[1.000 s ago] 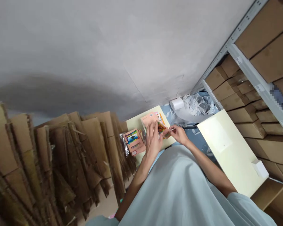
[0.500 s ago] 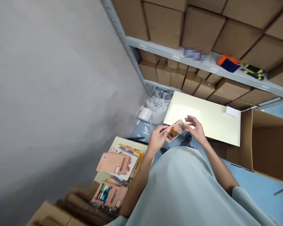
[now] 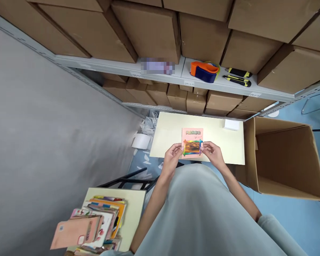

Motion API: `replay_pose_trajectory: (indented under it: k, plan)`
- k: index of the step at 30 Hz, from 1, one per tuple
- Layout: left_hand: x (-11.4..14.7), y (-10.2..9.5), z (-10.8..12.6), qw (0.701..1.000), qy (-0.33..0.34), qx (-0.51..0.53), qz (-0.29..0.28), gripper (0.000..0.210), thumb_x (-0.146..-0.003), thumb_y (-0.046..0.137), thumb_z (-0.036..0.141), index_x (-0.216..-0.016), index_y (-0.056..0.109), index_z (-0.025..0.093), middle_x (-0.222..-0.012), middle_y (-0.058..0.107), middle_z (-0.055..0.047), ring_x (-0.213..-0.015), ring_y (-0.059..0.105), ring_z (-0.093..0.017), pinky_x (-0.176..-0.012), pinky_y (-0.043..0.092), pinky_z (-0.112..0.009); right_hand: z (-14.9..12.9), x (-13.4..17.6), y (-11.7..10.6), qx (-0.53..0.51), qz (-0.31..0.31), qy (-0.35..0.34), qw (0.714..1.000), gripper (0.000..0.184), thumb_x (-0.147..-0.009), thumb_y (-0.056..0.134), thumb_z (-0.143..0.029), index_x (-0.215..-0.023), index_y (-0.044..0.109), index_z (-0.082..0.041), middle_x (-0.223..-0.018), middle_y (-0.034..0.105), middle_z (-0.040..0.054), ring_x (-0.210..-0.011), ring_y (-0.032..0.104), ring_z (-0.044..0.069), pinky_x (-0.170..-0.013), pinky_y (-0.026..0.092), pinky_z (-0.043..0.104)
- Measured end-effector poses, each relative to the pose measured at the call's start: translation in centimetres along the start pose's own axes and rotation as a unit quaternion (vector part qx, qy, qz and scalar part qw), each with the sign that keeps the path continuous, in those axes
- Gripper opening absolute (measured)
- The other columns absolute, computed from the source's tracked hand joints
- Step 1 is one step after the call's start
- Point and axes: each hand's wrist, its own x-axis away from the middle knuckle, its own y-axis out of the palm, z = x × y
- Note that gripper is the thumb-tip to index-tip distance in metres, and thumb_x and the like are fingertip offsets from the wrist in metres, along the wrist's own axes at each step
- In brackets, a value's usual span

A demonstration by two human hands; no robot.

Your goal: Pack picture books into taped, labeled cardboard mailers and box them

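Note:
A thin pink booklet (image 3: 192, 135) with a rainbow-edged picture on its cover is held upright over the near edge of the cream tabletop (image 3: 168, 138). My left hand (image 3: 172, 156) pinches its left edge between thumb and fingers. On the opposite edge, my right hand (image 3: 212, 153) grips it the same way. The cover faces me, with a line of large characters above the picture. The booklet's back is hidden.
Piled booklets (image 3: 106, 217) lie on a side table (image 3: 134, 199) at lower left. An open cardboard box (image 3: 288, 156) stands right. A small white box (image 3: 231, 124) sits on the tabletop. Behind, a shelf (image 3: 160, 71) carries cartons, a tape dispenser (image 3: 204, 71) and box cutters (image 3: 238, 77).
The view has swung right to face the tabletop. The booklet has gone from tilted to upright, and my right hand has closed on its right edge.

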Motion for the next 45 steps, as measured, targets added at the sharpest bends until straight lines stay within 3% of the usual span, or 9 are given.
replay_pose_trajectory:
  k: [7, 14, 24, 28, 32, 36, 40, 43, 45]
  plan:
    - [-2.5, 1.1, 2.5, 0.999, 0.002, -0.041, -0.012, 0.045, -0.083, 0.087, 0.060, -0.102, 0.079, 0.020, -0.103, 0.079, -0.008, -0.101, 0.073, -0.023, -0.095, 0.060, -0.035, -2.7, -1.6, -1.6, 0.007, 0.014, -0.008, 1.000, 0.047, -0.084, 0.083, -0.066, -0.102, 0.078, -0.023, -0.097, 0.079, 0.0077, -0.080, 0.074, 0.022, -0.079, 0.065, 0.037]
    - [-4.6, 0.4, 4.9, 0.999, 0.009, -0.030, -0.040, 0.047, -0.078, 0.091, 0.060, -0.099, 0.081, 0.019, -0.100, 0.081, -0.008, -0.098, 0.074, -0.023, -0.093, 0.061, -0.035, -4.2, -3.0, -0.1, -0.024, 0.044, -0.018, 0.999, 0.047, -0.081, 0.089, -0.066, -0.097, 0.076, -0.023, -0.086, 0.076, 0.0045, -0.077, 0.072, 0.020, -0.076, 0.061, 0.034]
    - [-6.1, -0.7, 4.4, 0.998, 0.005, -0.026, -0.063, 0.052, -0.078, 0.091, 0.060, -0.107, 0.084, 0.018, -0.106, 0.083, -0.010, -0.103, 0.078, -0.025, -0.099, 0.063, -0.039, -5.3, -3.2, 2.7, -0.064, 0.079, -0.016, 0.995, 0.046, -0.087, 0.083, -0.066, -0.098, 0.067, -0.024, -0.099, 0.074, 0.0037, -0.059, 0.063, 0.012, -0.055, 0.050, 0.028]
    - [-5.8, -0.5, 4.6, 0.999, 0.019, -0.017, -0.034, 0.050, -0.077, 0.093, 0.059, -0.104, 0.084, 0.018, -0.101, 0.083, -0.009, -0.091, 0.077, -0.021, -0.089, 0.066, -0.035, -4.2, -4.1, 3.3, -0.028, 0.105, -0.012, 0.994, 0.051, -0.088, 0.082, -0.062, -0.120, 0.068, -0.025, -0.120, 0.077, 0.0102, -0.092, 0.076, 0.021, -0.079, 0.063, 0.034]
    - [-5.2, 0.3, 5.2, 0.999, 0.042, 0.007, -0.017, 0.051, -0.077, 0.093, 0.061, -0.102, 0.084, 0.018, -0.103, 0.081, -0.007, -0.083, 0.077, -0.019, -0.074, 0.067, -0.031, -3.6, -4.6, 3.8, -0.062, 0.098, -0.001, 0.993, 0.057, -0.087, 0.083, -0.061, -0.130, 0.068, -0.026, -0.131, 0.077, 0.0123, -0.110, 0.076, 0.026, -0.100, 0.063, 0.042]
    - [-5.5, 0.7, 5.8, 0.993, 0.042, 0.045, -0.099, 0.051, -0.087, 0.084, 0.068, -0.101, 0.084, 0.019, -0.114, 0.082, -0.011, -0.105, 0.080, -0.026, -0.089, 0.069, -0.038, -3.9, -4.4, 3.9, -0.189, 0.047, 0.071, 0.978, 0.053, -0.083, 0.090, -0.054, -0.125, 0.074, -0.027, -0.120, 0.082, 0.0079, -0.111, 0.077, 0.027, -0.098, 0.063, 0.040]
    - [-6.4, 0.8, 5.5, 0.988, 0.013, 0.088, -0.128, 0.061, -0.081, 0.094, 0.062, -0.125, 0.080, 0.022, -0.138, 0.079, -0.013, -0.135, 0.071, -0.030, -0.115, 0.059, -0.043, -3.8, -3.9, 4.4, -0.306, -0.045, 0.157, 0.938, 0.048, -0.079, 0.096, -0.043, -0.121, 0.079, -0.028, -0.112, 0.084, 0.0032, -0.096, 0.078, 0.020, -0.085, 0.063, 0.032]
    - [-6.7, 0.9, 4.8, 0.982, -0.036, 0.111, -0.149, 0.063, -0.084, 0.093, 0.059, -0.131, 0.077, 0.021, -0.139, 0.078, -0.015, -0.137, 0.071, -0.031, -0.120, 0.055, -0.046, -3.4, -3.5, 5.2, -0.346, -0.077, 0.190, 0.915, 0.046, -0.076, 0.098, -0.039, -0.117, 0.082, -0.027, -0.107, 0.084, 0.0016, -0.080, 0.073, 0.015, -0.073, 0.060, 0.027]
    - [-6.7, 1.0, 4.3, 0.983, -0.048, 0.119, -0.129, 0.061, -0.082, 0.095, 0.055, -0.129, 0.078, 0.020, -0.135, 0.080, -0.016, -0.132, 0.073, -0.031, -0.118, 0.055, -0.046, -3.2, -3.4, 5.6, -0.349, -0.091, 0.201, 0.911, 0.046, -0.075, 0.099, -0.041, -0.115, 0.084, -0.027, -0.108, 0.084, 0.0026, -0.078, 0.072, 0.015, -0.074, 0.060, 0.027]
